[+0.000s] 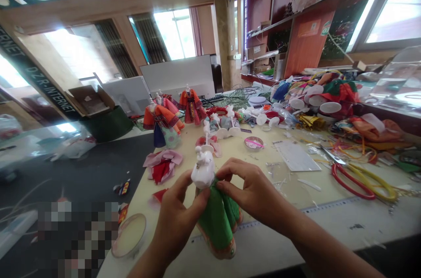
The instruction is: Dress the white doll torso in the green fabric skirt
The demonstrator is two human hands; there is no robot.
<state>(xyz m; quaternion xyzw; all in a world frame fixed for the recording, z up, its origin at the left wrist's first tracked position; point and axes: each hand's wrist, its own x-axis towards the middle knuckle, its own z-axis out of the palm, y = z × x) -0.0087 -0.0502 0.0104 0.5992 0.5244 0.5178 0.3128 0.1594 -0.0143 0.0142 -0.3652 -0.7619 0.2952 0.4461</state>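
A small white doll dress form stands before me, a green skirt with a patterned hem hanging below its bust. My left hand grips the form from the left, with the thumb pressed on the skirt's waist. On the other side, my right hand pinches the green cloth at the waist between thumb and fingers. Just behind is another white doll stand with pink cloth around its base. Pink and red fabric lies beyond my left hand.
Red-and-yellow-handled scissors, a white card and a ruler lie to the right. Dressed doll forms stand at the back. Fabric piles crowd the far right. A shallow dish sits at the table's left edge.
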